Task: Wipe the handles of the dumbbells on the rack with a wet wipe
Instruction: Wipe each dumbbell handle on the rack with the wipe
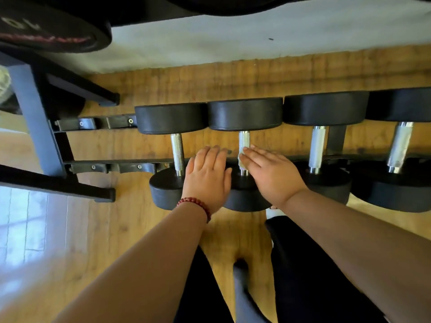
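Right hand (270,176), fingers straight, presses a white wet wipe (241,160) against the knurled steel handle (244,139) of the second dumbbell (245,114). Left hand (207,180) lies flat on the near heads, holding nothing. Round black-headed dumbbells sit on a black metal rack (112,166) over a wood-plank floor (144,229). The blurred weight plate (46,31) at upper left appears marked 10.

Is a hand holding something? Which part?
Nothing is gripped. The right hand presses the wet wipe with flat fingers against the second dumbbell's handle; the left hand lies open beside it.
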The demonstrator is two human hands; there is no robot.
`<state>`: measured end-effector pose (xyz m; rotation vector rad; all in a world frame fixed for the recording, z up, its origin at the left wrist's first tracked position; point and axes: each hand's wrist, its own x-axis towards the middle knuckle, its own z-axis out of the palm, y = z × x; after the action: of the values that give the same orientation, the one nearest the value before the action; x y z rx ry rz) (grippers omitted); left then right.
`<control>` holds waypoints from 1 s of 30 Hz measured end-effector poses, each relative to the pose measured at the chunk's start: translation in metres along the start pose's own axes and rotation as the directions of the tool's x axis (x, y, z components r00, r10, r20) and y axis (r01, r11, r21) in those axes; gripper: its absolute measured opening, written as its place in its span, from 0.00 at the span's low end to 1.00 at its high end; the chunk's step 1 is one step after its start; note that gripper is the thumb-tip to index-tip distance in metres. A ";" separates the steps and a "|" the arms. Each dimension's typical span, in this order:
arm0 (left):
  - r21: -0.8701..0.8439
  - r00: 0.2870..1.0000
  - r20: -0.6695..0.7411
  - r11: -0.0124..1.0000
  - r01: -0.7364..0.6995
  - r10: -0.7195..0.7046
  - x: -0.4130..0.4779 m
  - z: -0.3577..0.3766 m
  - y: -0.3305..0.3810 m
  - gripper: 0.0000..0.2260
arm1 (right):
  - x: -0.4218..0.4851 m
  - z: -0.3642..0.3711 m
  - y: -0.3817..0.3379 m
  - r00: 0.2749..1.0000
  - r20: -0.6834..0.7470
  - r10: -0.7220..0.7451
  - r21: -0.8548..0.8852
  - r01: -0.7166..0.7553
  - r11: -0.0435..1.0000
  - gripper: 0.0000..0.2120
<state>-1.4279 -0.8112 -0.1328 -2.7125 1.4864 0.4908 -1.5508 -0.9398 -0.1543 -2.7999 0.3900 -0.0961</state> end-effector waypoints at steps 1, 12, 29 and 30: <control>0.010 1.000 0.004 1.000 -0.028 0.028 0.001 0.001 -0.006 0.24 | 0.002 0.003 -0.004 0.999 -0.025 0.025 -0.006 -0.025 1.000 0.19; 0.036 0.945 0.082 0.947 -0.320 0.316 -0.008 0.002 -0.081 0.25 | 0.003 0.047 -0.075 0.932 -0.161 0.325 -0.038 -0.335 0.942 0.21; -0.126 0.901 -0.142 0.896 -0.427 0.409 0.017 0.078 -0.050 0.26 | -0.011 0.098 -0.041 0.862 -0.343 0.372 -0.084 -0.423 0.902 0.19; -0.151 0.906 -0.147 0.896 -0.417 0.397 0.019 0.084 -0.046 0.27 | -0.013 0.100 -0.037 0.858 -0.363 0.364 -0.083 -0.419 0.904 0.19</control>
<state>-1.4029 -0.7886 -0.2245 -2.5845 2.1619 0.5055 -1.5427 -0.8730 -0.2376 -2.7872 1.0916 -0.4791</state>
